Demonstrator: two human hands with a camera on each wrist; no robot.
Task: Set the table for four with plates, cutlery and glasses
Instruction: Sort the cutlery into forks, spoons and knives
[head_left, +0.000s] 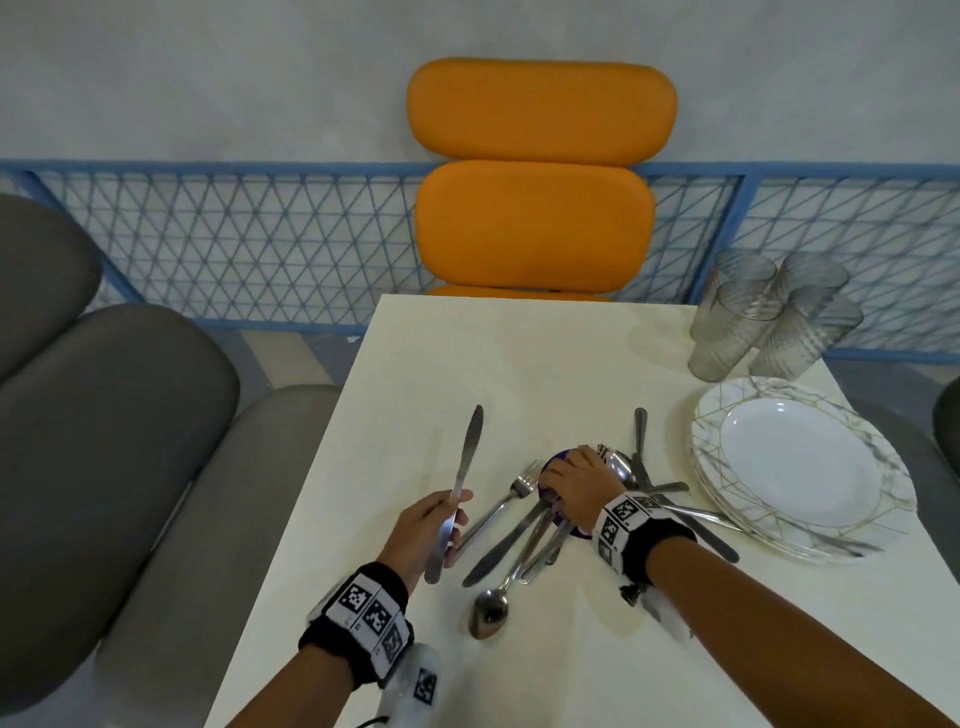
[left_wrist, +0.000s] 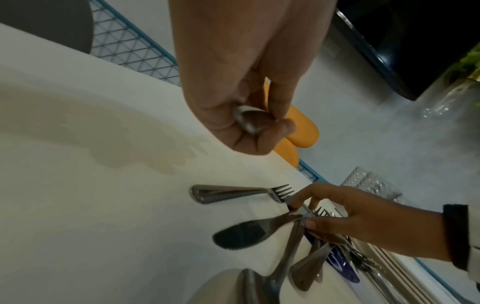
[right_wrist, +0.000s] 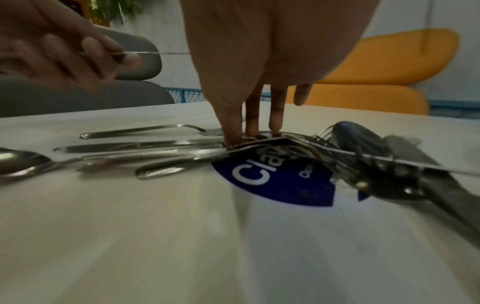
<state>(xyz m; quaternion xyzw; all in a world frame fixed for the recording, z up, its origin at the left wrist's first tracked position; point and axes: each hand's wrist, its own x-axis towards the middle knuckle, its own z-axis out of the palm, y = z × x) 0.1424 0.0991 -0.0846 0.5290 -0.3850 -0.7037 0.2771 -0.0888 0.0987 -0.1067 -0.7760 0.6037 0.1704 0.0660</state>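
My left hand (head_left: 441, 519) grips a table knife (head_left: 467, 452) by the handle, its blade pointing away over the white table (head_left: 467, 353). The handle end shows in my curled fingers (left_wrist: 259, 139). My right hand (head_left: 576, 483) reaches down into a loose pile of cutlery (head_left: 535, 540). Thumb and fingertips (left_wrist: 294, 204) pinch a piece there; which piece is hidden. A fork (head_left: 498, 509), another knife (head_left: 501, 548) and a spoon (head_left: 488, 613) lie on the pile's left side. A stack of white plates (head_left: 800, 467) and several clear glasses (head_left: 769, 317) stand at the right.
A round blue label (right_wrist: 272, 181) lies on the table under the cutlery. An orange chair (head_left: 535, 171) stands at the table's far end and grey seats (head_left: 104, 441) along its left. A blue mesh railing (head_left: 260, 234) runs behind.
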